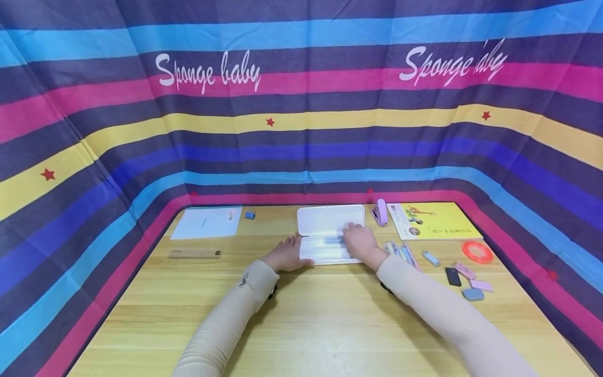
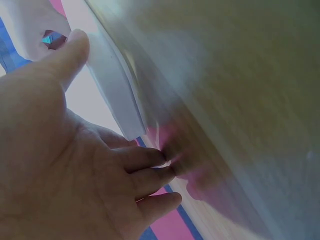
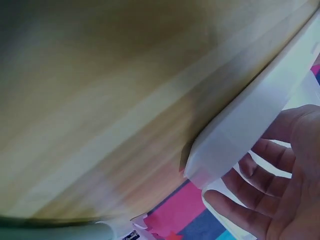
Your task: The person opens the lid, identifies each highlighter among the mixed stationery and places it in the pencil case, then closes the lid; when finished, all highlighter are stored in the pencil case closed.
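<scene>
An open white pencil case [image 1: 325,257] lies on the table in the head view, its lid [image 1: 330,219] folded back. Something slim and bluish [image 1: 333,240] lies inside. My left hand [image 1: 286,254] holds the case's left end, its thumb along the front wall [image 2: 102,70] in the left wrist view and its other fingers spread by the end. Over the right part reaches my right hand [image 1: 360,243], fingers bent down into the case. In the right wrist view its fingertips sit partly behind the case wall [image 3: 240,130], and I cannot tell whether they grip anything.
Right of the case are several pens [image 1: 402,252], a purple stapler [image 1: 380,212], a yellow book [image 1: 435,221], orange-red tape [image 1: 477,252] and small erasers [image 1: 473,294]. To the left lie a ruler [image 1: 194,254], a pale blue booklet [image 1: 206,223] and a small blue item [image 1: 250,214].
</scene>
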`<act>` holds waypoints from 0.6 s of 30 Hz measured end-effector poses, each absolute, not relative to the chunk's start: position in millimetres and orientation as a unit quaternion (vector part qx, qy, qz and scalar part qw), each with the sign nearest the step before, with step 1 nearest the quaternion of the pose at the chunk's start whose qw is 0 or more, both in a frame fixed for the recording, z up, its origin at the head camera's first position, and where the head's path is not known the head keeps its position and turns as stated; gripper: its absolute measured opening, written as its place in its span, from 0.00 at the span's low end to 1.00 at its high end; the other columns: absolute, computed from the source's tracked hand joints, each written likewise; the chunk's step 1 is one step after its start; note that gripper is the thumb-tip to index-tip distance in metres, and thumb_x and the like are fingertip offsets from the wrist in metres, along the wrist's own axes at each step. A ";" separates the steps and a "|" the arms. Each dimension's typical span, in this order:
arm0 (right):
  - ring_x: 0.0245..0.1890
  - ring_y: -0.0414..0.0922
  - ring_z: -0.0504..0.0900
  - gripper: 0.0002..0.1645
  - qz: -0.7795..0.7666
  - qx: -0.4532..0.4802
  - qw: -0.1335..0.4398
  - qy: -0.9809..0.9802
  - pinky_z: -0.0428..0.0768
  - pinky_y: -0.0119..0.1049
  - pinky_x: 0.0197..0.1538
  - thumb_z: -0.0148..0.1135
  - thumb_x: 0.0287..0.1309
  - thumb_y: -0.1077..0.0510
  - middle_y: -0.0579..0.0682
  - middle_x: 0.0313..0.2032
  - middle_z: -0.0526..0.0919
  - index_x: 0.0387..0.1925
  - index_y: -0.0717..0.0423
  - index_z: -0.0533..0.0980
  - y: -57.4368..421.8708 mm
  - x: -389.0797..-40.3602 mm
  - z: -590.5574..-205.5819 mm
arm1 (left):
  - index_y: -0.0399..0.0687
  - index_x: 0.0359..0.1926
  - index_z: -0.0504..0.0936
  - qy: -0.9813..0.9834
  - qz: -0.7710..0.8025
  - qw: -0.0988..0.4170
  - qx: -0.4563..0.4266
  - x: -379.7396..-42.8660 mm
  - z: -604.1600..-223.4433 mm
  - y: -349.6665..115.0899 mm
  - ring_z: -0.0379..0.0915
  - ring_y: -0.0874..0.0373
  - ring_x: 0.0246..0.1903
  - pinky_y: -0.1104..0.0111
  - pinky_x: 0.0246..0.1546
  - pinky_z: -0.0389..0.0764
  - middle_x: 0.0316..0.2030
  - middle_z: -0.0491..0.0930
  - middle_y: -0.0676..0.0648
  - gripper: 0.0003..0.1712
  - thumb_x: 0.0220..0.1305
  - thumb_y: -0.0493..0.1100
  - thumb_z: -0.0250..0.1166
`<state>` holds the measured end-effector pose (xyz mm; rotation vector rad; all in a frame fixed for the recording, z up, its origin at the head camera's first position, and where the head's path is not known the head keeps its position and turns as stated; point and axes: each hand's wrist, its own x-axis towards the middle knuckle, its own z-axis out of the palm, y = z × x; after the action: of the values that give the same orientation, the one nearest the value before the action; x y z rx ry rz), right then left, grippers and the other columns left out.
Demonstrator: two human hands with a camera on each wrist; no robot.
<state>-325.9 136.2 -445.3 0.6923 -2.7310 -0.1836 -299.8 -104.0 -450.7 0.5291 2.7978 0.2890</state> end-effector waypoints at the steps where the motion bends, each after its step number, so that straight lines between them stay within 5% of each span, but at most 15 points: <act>1: 0.25 0.47 0.70 0.09 -0.062 0.240 0.156 -0.956 0.68 0.37 0.19 0.56 0.45 0.57 0.51 0.28 0.71 0.30 0.57 0.74 138.4 -325.0 -445.1 | 0.36 0.65 0.37 0.968 0.099 0.138 0.183 -299.5 -450.9 -103.9 0.34 0.46 0.63 0.56 0.60 0.41 0.64 0.38 0.36 0.59 0.47 0.75 0.44; 18: 0.18 0.45 0.68 0.07 0.003 0.147 0.114 -0.983 0.67 0.41 0.17 0.54 0.50 0.56 0.50 0.24 0.73 0.23 0.54 0.73 205.4 -298.7 -418.1 | 0.37 0.65 0.36 0.967 0.112 0.144 0.176 -296.7 -447.8 -102.9 0.34 0.46 0.63 0.57 0.60 0.41 0.64 0.37 0.36 0.58 0.49 0.73 0.45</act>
<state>-298.7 205.4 -418.1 0.4298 -2.8813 0.0091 -296.7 -102.9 -447.8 0.5081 2.7877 0.3224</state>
